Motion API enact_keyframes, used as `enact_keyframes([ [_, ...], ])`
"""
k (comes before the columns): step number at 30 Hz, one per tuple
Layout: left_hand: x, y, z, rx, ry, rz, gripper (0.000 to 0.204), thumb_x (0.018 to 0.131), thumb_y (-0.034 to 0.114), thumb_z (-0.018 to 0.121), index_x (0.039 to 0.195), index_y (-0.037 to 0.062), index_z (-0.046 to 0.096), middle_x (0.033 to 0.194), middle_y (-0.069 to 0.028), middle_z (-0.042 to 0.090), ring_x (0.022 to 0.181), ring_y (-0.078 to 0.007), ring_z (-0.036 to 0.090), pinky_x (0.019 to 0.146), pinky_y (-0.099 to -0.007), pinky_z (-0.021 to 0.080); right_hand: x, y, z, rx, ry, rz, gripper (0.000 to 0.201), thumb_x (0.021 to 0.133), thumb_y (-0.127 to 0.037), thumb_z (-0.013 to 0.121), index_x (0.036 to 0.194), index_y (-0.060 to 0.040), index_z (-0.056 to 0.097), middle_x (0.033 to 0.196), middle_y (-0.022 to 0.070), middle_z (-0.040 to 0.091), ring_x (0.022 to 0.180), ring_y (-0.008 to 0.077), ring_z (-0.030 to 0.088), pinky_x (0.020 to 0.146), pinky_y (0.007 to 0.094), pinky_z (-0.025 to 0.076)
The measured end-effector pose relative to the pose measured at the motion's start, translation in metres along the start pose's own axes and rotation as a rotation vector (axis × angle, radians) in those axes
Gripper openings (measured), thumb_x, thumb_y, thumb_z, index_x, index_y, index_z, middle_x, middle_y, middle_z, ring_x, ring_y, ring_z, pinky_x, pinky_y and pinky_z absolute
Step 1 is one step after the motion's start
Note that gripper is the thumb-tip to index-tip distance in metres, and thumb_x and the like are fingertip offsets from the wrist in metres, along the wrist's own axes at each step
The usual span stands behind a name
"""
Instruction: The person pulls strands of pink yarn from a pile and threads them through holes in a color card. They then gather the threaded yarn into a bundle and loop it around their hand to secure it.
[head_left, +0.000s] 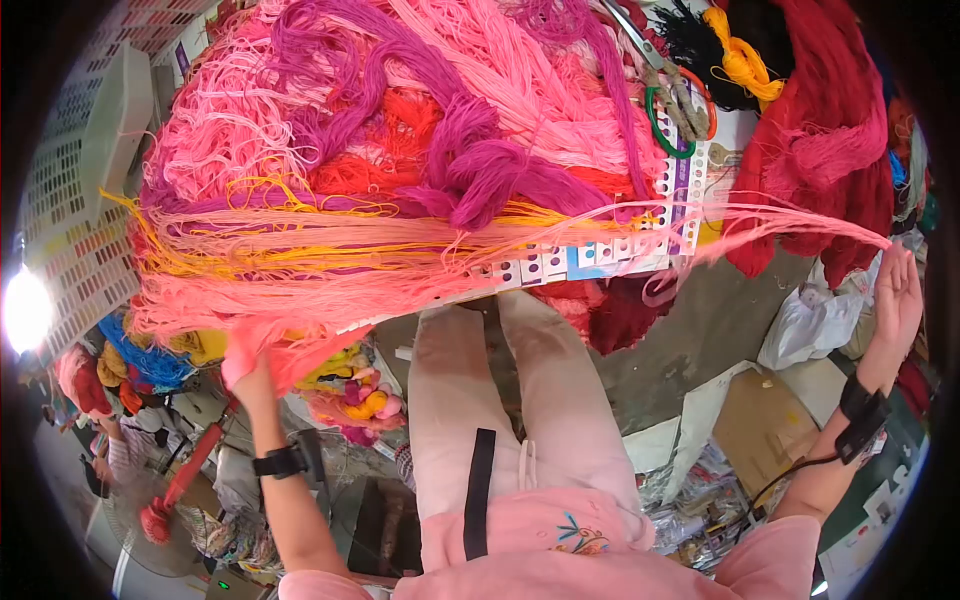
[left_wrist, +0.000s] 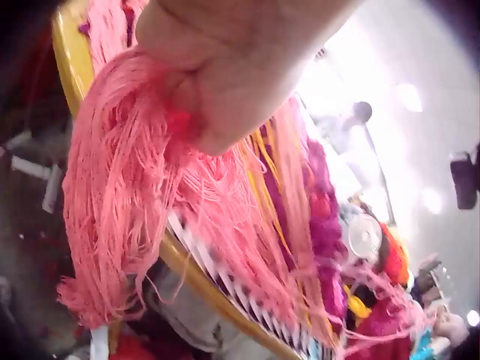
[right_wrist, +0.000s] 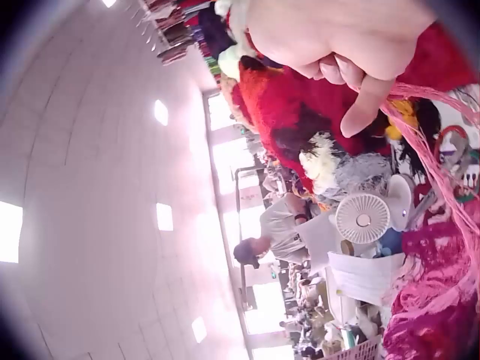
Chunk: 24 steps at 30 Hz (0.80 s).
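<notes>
Long coral-pink yarn [head_left: 230, 300] lies stretched across the front of the table, over orange-yellow strands [head_left: 180, 255]. At the table's left front edge my left hand [head_left: 248, 368], blurred, grips the coral yarn; in the left wrist view a thick looped bundle [left_wrist: 112, 187] hangs from it. Far out to the right, my raised right hand [head_left: 897, 290] pinches the end of a thin bundle of pink strands [head_left: 780, 213], drawn out in a shallow arc above the table. The right wrist view shows these strands [right_wrist: 427, 150] running from between thumb and curled fingers.
Pink and magenta skeins [head_left: 470, 150] heap over the table. Scissors [head_left: 660, 100] with green and red handles lie at the back right, near dark red yarn [head_left: 820, 130]. Punched thread cards [head_left: 530, 265] line the front edge. A white fan [right_wrist: 364, 217] stands beyond, near another person [right_wrist: 281, 232].
</notes>
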<state>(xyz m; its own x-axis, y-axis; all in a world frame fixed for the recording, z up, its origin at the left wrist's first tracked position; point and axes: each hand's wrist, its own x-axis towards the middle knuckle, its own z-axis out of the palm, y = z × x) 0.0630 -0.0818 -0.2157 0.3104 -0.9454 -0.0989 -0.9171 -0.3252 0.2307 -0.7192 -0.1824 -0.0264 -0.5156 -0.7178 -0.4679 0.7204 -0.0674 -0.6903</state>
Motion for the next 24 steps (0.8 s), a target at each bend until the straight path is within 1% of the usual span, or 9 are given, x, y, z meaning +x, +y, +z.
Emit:
enact_keyframes([
  [2,0.000,-0.014,-0.019,-0.480,0.079,-0.152,0.028,0.074,0.004,0.050,0.102,0.0008,0.053,0.083,-0.0051,0.055,0.069,-0.0122,0.050,0.057,-0.0263,0.043,0.001,0.020,0.031,-0.215,0.258,-0.245,0.014,0.084,0.002,0.034,0.070,0.0033,0.036,0.056,0.0020,0.027,0.053,0.0126,0.035,0.091,0.0455,0.034],
  [5,-0.003,-0.084,-0.052,-0.416,-0.033,-0.406,0.027,0.081,0.014,0.045,0.104,0.0009,0.050,0.079,-0.0022,0.054,0.065,-0.0091,0.049,0.060,-0.0207,0.044,0.062,-0.072,-0.062,-0.012,-0.503,0.019,0.008,0.082,0.003,0.035,0.082,0.0076,0.042,0.062,0.0087,0.040,0.066,0.0171,0.046,0.092,0.0538,0.028],
  [8,0.007,-0.006,-0.085,-1.097,-0.170,-0.879,0.025,0.081,0.019,0.043,0.097,0.0014,0.052,0.080,-0.0032,0.056,0.065,-0.0091,0.052,0.065,-0.0242,0.044,0.075,-0.119,-0.058,-1.771,0.216,-1.015,0.017,0.079,-0.002,0.043,0.094,0.0028,0.048,0.077,0.0089,0.052,0.074,0.0164,0.050,0.086,0.0336,0.039],
  [11,0.002,0.015,-0.066,-2.005,-0.439,-0.881,0.025,0.081,0.014,0.044,0.100,-0.0023,0.048,0.050,0.0051,0.042,0.035,-0.0030,0.033,0.044,-0.0168,0.037,0.021,-0.024,0.007,-1.992,0.177,-1.151,0.022,0.080,-0.006,0.045,0.100,0.0004,0.048,0.082,0.0063,0.054,0.078,0.0151,0.052,0.079,0.0254,0.040],
  [13,-0.004,0.065,-0.032,-1.868,-0.456,-0.928,0.023,0.082,0.014,0.044,0.096,-0.0031,0.050,0.047,0.0070,0.038,0.032,-0.0010,0.027,0.037,-0.0152,0.030,-0.005,0.086,0.047,-0.962,-0.444,-0.720,0.021,0.080,-0.008,0.046,0.099,-0.0009,0.050,0.088,0.0059,0.056,0.084,0.0157,0.053,0.078,0.0259,0.040],
  [14,-0.006,0.095,-0.013,-1.848,-0.567,-0.873,0.023,0.082,0.014,0.044,0.094,-0.0032,0.051,0.046,0.0072,0.038,0.032,-0.0005,0.025,0.033,-0.0145,0.027,-0.004,0.132,0.038,-0.800,-0.291,-0.541,0.019,0.079,-0.007,0.047,0.095,-0.0011,0.053,0.089,0.0059,0.056,0.084,0.0158,0.053,0.077,0.0260,0.041],
  [17,-0.011,0.202,0.019,-1.599,-1.137,-0.707,0.021,0.082,0.015,0.044,0.088,-0.0013,0.055,0.053,0.0025,0.045,0.035,-0.0013,0.026,0.033,-0.0149,0.023,-0.066,0.262,0.048,-1.120,-0.433,-0.157,0.009,0.073,-0.007,0.056,0.079,-0.0010,0.057,0.078,0.0026,0.056,0.073,0.0101,0.052,0.067,0.0241,0.041],
  [22,-0.022,0.258,0.044,-1.522,-1.184,-0.523,0.021,0.084,0.017,0.042,0.092,0.0006,0.054,0.057,0.0019,0.047,0.037,-0.0018,0.030,0.034,-0.0153,0.024,-0.092,0.342,0.013,-1.110,-0.488,-0.102,0.004,0.071,-0.005,0.058,0.074,-0.0020,0.056,0.065,0.0019,0.052,0.064,0.0090,0.049,0.059,0.0211,0.039],
  [24,-0.014,0.190,0.029,-2.145,-0.792,-0.885,0.019,0.084,0.014,0.038,0.092,0.0011,0.051,0.056,0.0029,0.044,0.037,-0.0023,0.031,0.034,-0.0145,0.026,-0.088,0.290,0.018,-1.089,-0.299,0.123,0.004,0.071,-0.005,0.058,0.075,-0.0033,0.056,0.071,0.0006,0.052,0.066,0.0081,0.048,0.059,0.0213,0.039],
])
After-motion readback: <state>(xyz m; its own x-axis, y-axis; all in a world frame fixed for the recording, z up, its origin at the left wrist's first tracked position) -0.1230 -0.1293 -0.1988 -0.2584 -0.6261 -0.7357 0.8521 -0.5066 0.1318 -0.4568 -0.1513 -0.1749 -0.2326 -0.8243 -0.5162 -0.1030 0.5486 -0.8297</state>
